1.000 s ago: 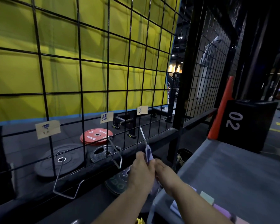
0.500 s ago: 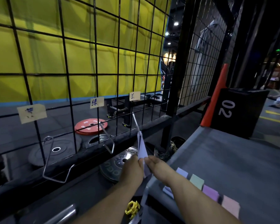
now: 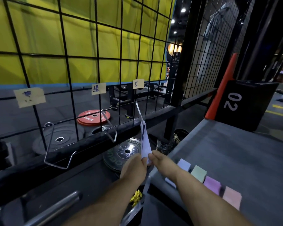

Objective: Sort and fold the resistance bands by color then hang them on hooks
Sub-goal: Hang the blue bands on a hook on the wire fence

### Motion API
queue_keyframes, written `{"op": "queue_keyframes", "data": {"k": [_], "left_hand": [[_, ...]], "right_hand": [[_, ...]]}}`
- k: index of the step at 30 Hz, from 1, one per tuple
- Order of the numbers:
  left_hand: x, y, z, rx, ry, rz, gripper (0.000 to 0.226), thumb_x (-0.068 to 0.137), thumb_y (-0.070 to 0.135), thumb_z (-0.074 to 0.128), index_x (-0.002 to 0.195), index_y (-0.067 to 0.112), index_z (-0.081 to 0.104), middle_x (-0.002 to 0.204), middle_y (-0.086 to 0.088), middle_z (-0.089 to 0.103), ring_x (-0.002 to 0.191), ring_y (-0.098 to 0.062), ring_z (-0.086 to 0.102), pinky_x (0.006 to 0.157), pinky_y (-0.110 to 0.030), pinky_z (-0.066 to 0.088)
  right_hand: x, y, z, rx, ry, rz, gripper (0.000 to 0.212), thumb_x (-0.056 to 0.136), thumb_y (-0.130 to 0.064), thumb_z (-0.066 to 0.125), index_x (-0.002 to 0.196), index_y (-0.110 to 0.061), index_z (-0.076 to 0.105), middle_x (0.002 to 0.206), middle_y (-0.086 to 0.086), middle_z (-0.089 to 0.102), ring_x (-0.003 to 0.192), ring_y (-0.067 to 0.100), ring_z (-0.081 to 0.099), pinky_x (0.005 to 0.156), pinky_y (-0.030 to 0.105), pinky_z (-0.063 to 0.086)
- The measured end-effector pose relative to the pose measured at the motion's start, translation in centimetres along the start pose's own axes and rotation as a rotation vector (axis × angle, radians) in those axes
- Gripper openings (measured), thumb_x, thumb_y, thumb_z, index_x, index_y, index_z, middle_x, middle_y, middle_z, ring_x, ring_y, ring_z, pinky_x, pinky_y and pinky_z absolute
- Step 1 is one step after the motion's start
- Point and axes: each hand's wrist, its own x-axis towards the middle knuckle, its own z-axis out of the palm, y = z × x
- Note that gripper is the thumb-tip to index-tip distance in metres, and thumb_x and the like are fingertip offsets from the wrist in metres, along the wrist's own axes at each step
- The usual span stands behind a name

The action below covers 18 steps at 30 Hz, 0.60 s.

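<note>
A pale blue resistance band hangs from the rightmost wire hook on the black grid panel, below a small paper label. My left hand and my right hand both pinch the band's lower end, close together. Two more hooks, the middle hook and the left hook, hang bare under their own labels. On the grey table lie folded bands: pale blue, green, purple and pink.
Behind the grid panel lie weight plates, one of them red, on a dark floor. A black box marked 02 and an orange post stand at the table's far end. A steel bar sits lower left.
The view has shifted closer and slightly right. Both hands stay pinched on the blue band, which now hangs lower from the right hook.
</note>
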Motion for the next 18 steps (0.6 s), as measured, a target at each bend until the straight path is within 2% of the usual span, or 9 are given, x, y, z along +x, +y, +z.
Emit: {"op": "queue_keyframes", "data": {"k": [2,6,10,15,18], "left_hand": [[0.1,0.0,0.0,-0.004,-0.010,-0.020,0.028,0.101,0.036,0.033,0.103,0.016,0.051,0.108,-0.006,0.059,0.098,-0.021,0.054,0.076,-0.029,0.035],[0.1,-0.1,0.0,0.003,-0.026,-0.066,0.022,0.101,0.037,0.033,0.092,0.020,0.044,0.097,-0.001,0.053,0.087,-0.018,0.047,0.075,-0.030,0.036],[0.2,-0.2,0.0,0.008,-0.018,-0.048,0.026,0.101,0.038,0.031,0.090,0.019,0.043,0.090,0.001,0.048,0.085,-0.019,0.047,0.072,-0.031,0.036],[-0.2,-0.7,0.8,-0.018,0.004,-0.037,0.028,0.101,0.040,0.033,0.093,0.017,0.047,0.094,-0.002,0.055,0.091,-0.023,0.054,0.074,-0.034,0.040],[-0.4,-1.2,1.4,0.016,-0.017,-0.044,0.029,0.101,0.040,0.032,0.090,0.016,0.044,0.092,-0.002,0.053,0.094,-0.025,0.054,0.076,-0.036,0.040]], "right_hand": [[0.2,0.2,0.2,-0.013,0.015,-0.007,0.029,0.103,-0.020,0.043,0.074,-0.023,0.046,0.070,-0.008,0.048,0.068,0.002,0.046,0.063,0.008,0.036],[0.9,0.6,0.7,0.017,0.032,0.024,0.033,0.102,-0.020,0.044,0.069,-0.020,0.043,0.068,-0.002,0.049,0.074,0.013,0.047,0.073,0.023,0.036],[1.0,0.5,0.8,0.031,0.036,0.028,0.033,0.102,-0.018,0.044,0.069,-0.020,0.039,0.067,0.000,0.045,0.067,0.011,0.045,0.063,0.016,0.035],[0.4,0.9,-0.8,-0.086,0.007,-0.007,0.025,0.100,-0.031,0.048,0.077,-0.022,0.054,0.080,-0.001,0.058,0.078,0.014,0.052,0.071,0.022,0.040],[0.6,2.3,-2.1,-0.211,0.049,0.062,0.026,0.097,-0.041,0.049,0.089,-0.021,0.063,0.087,-0.003,0.065,0.081,0.015,0.057,0.073,0.029,0.046]]}}
